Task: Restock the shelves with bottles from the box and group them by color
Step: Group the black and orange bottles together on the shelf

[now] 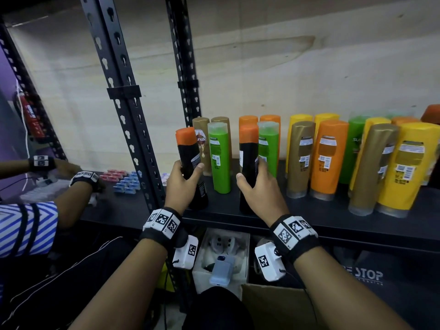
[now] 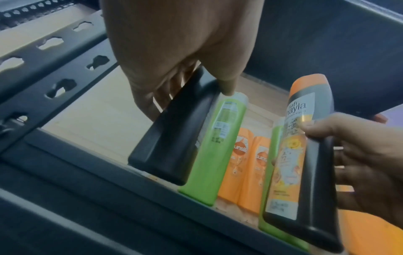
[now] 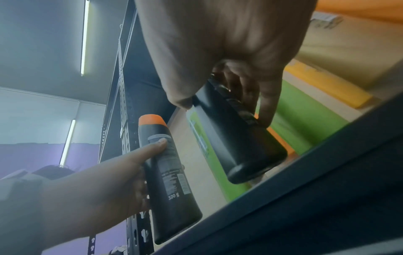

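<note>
While both hands are up at the dark shelf (image 1: 309,225), each one grips a black bottle with an orange cap. Left hand (image 1: 182,184) has fingers and thumb wrapped round the left black bottle (image 1: 190,160), which tilts slightly left with its base at the shelf front; contact with the shelf can't be told. Right hand (image 1: 258,186) is curled round the right black bottle (image 1: 248,158), upright, base low at the shelf edge. In the left wrist view the right black bottle (image 2: 305,155) shows a yellow-white label; the left one (image 2: 172,138) sits just beside a green bottle (image 2: 218,146). Behind the held bottles: a green bottle (image 1: 220,158), gold bottles (image 1: 202,134), orange bottles (image 1: 248,120), another green bottle (image 1: 269,148). Further right is a mixed group: gold (image 1: 300,158), orange (image 1: 329,156), yellow (image 1: 404,167), green (image 1: 354,148), colours not sorted. Cardboard box (image 1: 273,306) sits below the shelf. Another person's hands (image 1: 83,179) reach to small red and blue packs (image 1: 123,179) on the next shelf bay, left of the black upright (image 1: 123,110).
</note>
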Motion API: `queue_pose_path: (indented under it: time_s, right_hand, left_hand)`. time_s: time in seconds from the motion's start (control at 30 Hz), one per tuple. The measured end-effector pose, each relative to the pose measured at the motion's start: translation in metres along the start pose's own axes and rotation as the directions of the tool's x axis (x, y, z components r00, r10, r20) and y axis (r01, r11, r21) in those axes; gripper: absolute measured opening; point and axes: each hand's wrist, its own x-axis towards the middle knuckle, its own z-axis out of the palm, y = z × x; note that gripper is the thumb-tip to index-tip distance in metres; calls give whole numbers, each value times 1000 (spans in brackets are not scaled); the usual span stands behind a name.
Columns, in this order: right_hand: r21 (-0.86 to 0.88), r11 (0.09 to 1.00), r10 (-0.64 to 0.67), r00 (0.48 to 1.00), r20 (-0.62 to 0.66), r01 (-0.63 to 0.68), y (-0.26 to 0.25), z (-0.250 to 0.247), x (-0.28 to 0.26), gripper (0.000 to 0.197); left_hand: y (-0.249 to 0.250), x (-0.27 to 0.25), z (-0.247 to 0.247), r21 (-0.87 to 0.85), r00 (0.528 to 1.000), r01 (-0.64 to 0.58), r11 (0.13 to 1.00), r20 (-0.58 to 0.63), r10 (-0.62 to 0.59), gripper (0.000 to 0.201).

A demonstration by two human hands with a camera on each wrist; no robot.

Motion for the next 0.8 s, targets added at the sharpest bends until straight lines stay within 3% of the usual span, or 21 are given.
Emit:
queue_pose_path:
  time_s: [0.17,0.33,0.57,0.8]
  right_hand:
    - [67,997,50,999,-5,-50,0,-21,-10,44]
    - [35,999,12,1000,-2,-12,2,-44,-22,46]
    - [2,998,-60,998,-28,60,0,-85,-33,47]
    - [-28,999,-28,997,-74,26,7,-134,-45,43]
  left_hand:
    - [25,-26,12,-172,999,-6,985,39,13,38]
    - [62,-42,29,-255,995,-48,966,67,68,35]
    - [104,-64,55,-332,980,-89,939,137,141,50]
    - [137,-86,91,-407,950,-72,911,250,187,41]
